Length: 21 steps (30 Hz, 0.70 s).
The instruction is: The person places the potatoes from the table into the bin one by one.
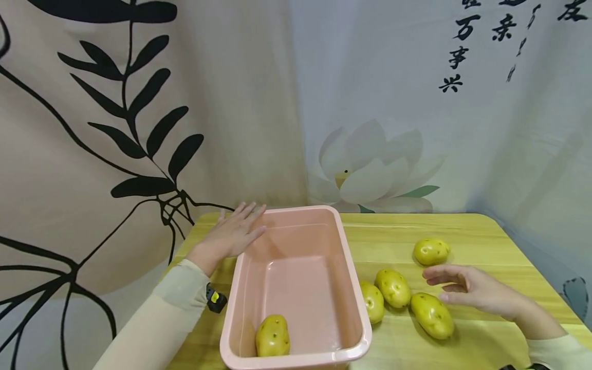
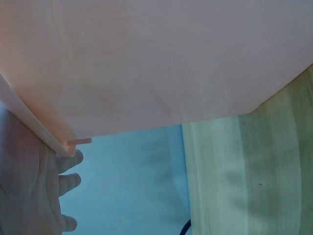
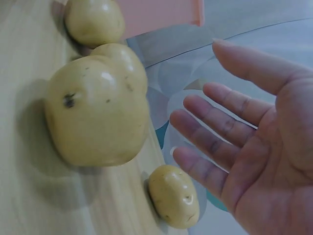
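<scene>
A pink plastic basin [image 1: 296,288] stands on the table with one potato [image 1: 272,336] at its near left inside. My left hand [image 1: 233,231] rests on the basin's far left rim, fingers extended; in the left wrist view its fingertips [image 2: 71,181] show beyond the rim. My right hand [image 1: 481,290] hovers over the table with fingers spread and nothing in its grasp. Closest to it is a potato [image 1: 432,315] just left of the thumb. Another potato [image 1: 431,252] lies behind the hand. Two more, a potato [image 1: 392,288] and a potato [image 1: 372,302], sit beside the basin's right wall.
The yellow wood-grain table [image 1: 472,231] ends at a rounded far right corner. Behind it hangs a curtain [image 1: 250,103] printed with black leaves, a pale lotus and characters. A black wrist strap device [image 1: 215,299] sits on the left wrist, close to the basin's side.
</scene>
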Tool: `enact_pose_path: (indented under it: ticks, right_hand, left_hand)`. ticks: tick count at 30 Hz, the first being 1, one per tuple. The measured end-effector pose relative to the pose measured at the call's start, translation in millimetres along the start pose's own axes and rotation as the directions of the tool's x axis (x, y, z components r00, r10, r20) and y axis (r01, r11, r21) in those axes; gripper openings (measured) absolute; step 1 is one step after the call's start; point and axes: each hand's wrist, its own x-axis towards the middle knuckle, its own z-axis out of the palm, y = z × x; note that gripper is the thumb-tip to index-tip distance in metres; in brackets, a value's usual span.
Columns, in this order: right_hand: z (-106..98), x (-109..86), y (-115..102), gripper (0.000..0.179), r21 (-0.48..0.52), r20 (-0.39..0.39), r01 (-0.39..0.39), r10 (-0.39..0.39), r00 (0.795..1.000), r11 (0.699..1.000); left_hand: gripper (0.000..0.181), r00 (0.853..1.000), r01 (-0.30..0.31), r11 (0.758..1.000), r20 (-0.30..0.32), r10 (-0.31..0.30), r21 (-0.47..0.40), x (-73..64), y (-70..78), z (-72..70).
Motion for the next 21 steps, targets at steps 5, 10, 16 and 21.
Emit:
enact_pose_path:
  ticks: [5,10,16,21]
  right_hand:
    - [5.7,-1.4,10.1,0.045,-0.037,-0.008,-0.003,0.003,1.0,0.999]
    - [10.4,0.1,15.4,0.048,-0.055,0.014,-0.026,0.026,1.0,0.998]
    - [15.4,1.7,24.9,0.053,-0.044,0.012,-0.042,0.043,0.999,0.998]
    - [20.5,2.9,32.2,0.055,-0.049,0.007,-0.015,0.015,1.0,0.999]
  left_hand:
    - [0.066,1.0,0.002,1.0,0.014,-0.002,0.0,-0.6,-0.9,0.2]
    - [0.074,1.0,0.004,1.0,0.019,-0.004,0.005,0.3,-2.1,0.0]
    - [0.078,1.0,0.0,1.0,0.02,0.0,-0.004,-0.6,-1.8,-0.7]
    - [0.078,1.0,-0.002,1.0,0.02,0.002,-0.007,-0.6,-0.2,-1.3]
